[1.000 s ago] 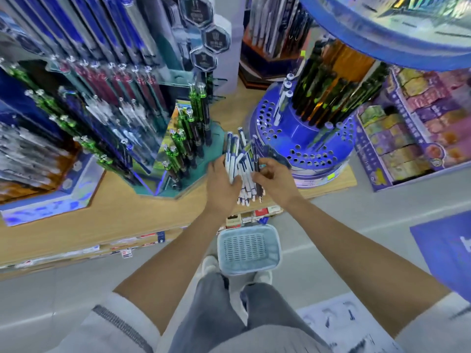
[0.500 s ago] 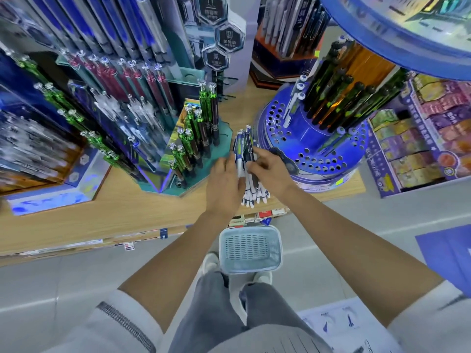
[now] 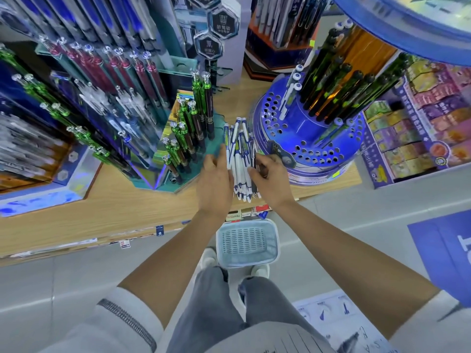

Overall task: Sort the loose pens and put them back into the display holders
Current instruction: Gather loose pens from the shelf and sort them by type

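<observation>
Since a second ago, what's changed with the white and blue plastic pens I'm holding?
The left hand and right hand have squeezed the fanned-out white and blue plastic pens into a tighter bundle; the right hand slid to its right side. Both still grip it; none has entered the round blue perforated holder.
</observation>
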Tool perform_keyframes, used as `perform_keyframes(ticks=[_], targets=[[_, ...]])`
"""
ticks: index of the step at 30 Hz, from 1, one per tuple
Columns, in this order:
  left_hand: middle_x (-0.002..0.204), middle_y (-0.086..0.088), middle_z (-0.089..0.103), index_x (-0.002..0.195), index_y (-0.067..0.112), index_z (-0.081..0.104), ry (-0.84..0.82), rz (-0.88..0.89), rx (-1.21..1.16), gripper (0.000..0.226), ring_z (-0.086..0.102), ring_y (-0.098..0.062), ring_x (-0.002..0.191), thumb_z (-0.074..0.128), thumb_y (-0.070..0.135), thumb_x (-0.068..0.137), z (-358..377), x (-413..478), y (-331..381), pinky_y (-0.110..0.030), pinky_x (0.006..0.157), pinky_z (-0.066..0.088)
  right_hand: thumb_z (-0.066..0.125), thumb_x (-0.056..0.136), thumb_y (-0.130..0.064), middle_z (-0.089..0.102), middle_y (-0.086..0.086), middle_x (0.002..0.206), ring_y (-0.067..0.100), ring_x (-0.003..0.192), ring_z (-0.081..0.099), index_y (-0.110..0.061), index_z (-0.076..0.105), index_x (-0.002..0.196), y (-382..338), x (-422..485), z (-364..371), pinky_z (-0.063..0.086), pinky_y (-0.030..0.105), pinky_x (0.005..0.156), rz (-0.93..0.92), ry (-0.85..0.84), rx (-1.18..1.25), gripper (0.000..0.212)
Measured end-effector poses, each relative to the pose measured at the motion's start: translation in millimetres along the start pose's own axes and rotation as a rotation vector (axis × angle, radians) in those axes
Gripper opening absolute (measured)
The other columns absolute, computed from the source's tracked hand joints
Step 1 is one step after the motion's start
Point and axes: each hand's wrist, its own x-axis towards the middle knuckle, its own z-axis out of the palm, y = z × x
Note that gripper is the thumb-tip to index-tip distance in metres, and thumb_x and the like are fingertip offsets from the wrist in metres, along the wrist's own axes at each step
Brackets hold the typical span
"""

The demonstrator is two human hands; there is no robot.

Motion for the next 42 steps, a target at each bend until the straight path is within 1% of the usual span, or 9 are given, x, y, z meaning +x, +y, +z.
perform_keyframes(ticks=[5,11,16,20,26,31,35,38,42], targets=[[0.109,-0.013,0.043,0.152,0.014,0.022,-0.013,0.108,0.171,0.069,0.051,-0.024,0.078,0.056,0.016,0.092,-4.5,-5.2,-8.6,-0.036,0.058,0.046,0.062,0.090,-0.019,0.058,0.007,0.099,0.019,0.084,0.058,-0.015,0.066,0.111,-0.7,2.1,-2.4,0.051,0.036,0.085,-0.011,-0.003,-0.007,0.021],[0.114,-0.015,0.042,0.152,0.007,0.019,-0.056,0.211,0.186,0.075,0.048,-0.028,0.094,0.058,0.024,0.090,2.3,-12.2,-15.6,-0.039,0.081,0.048,0.060,0.091,-0.023,0.064,0.008,0.092,0.025,0.077,0.061,-0.016,0.063,0.098,1.1,-4.3,-3.7,0.054,0.042,0.073,0.017,-0.004,0.005,0.011],[0.120,-0.017,0.045,0.140,0.006,0.042,0.076,0.287,0.150,0.060,0.047,-0.031,0.106,0.060,0.017,0.084,-1.0,-17.1,-14.7,-0.041,0.087,0.046,0.061,0.092,-0.016,0.061,-0.010,0.068,0.003,0.060,0.054,-0.016,0.066,0.106,-1.5,-22.8,-16.3,0.044,0.015,0.062,0.044,-0.001,0.184,0.014],[0.122,-0.013,0.048,0.129,0.011,0.051,0.131,0.340,0.109,0.047,0.047,-0.031,0.106,0.053,0.014,0.082,-3.9,-28.2,0.3,-0.046,0.089,0.044,0.063,0.091,-0.017,0.053,-0.007,0.061,0.008,0.057,0.048,-0.018,0.065,0.107,15.1,-41.8,-33.4,0.041,0.022,0.061,0.069,-0.020,0.279,0.016],[0.153,-0.014,0.030,0.145,0.011,0.037,0.041,0.508,0.070,0.067,0.030,-0.034,0.140,0.057,0.013,0.082,20.6,-45.5,67.3,-0.046,0.112,0.031,0.058,0.092,-0.003,0.054,-0.001,0.055,0.018,0.050,0.048,-0.023,0.062,0.104,54.5,-75.8,-90.8,0.042,0.029,0.054,0.063,0.002,0.410,0.023],[0.158,-0.017,0.019,0.150,0.011,0.027,-0.024,0.389,0.193,0.080,0.020,-0.038,0.145,0.060,0.022,0.078,64.8,-61.1,126.8,-0.054,0.113,0.027,0.054,0.095,-0.002,0.055,-0.003,0.054,0.004,0.040,0.043,-0.015,0.057,0.113,96.4,-89.7,-152.4,0.037,0.016,0.043,0.017,-0.081,0.433,0.022],[0.161,-0.015,0.007,0.152,0.009,0.020,0.041,0.192,0.202,0.075,0.006,-0.033,0.148,0.057,0.022,0.089,82.1,-76.6,158.4,-0.042,0.118,0.007,0.055,0.096,-0.006,0.055,-0.002,0.055,0.008,0.043,0.044,-0.013,0.057,0.114,123.0,-89.3,-200.1,0.035,0.015,0.041,-0.023,-0.181,0.418,0.020],[0.157,-0.017,0.019,0.150,0.008,0.027,0.119,0.037,0.107,0.065,0.016,-0.034,0.145,0.053,0.019,0.091,80.5,-88.2,184.5,-0.039,0.118,0.008,0.053,0.097,-0.010,0.057,-0.005,0.052,0.012,0.044,0.045,-0.013,0.057,0.114,140.8,-85.9,-229.2,0.037,0.019,0.042,-0.021,-0.213,0.426,0.017],[0.116,-0.014,0.059,0.124,0.006,0.056,0.274,0.111,-0.146,0.041,0.053,-0.031,0.106,0.044,0.021,0.088,84.8,-98.2,230.8,-0.045,0.094,0.043,0.050,0.099,-0.013,0.058,0.004,0.057,0.010,0.041,0.044,-0.010,0.053,0.121,152.5,-80.8,-261.0,0.038,0.024,0.042,-0.010,-0.222,0.435,0.022]])
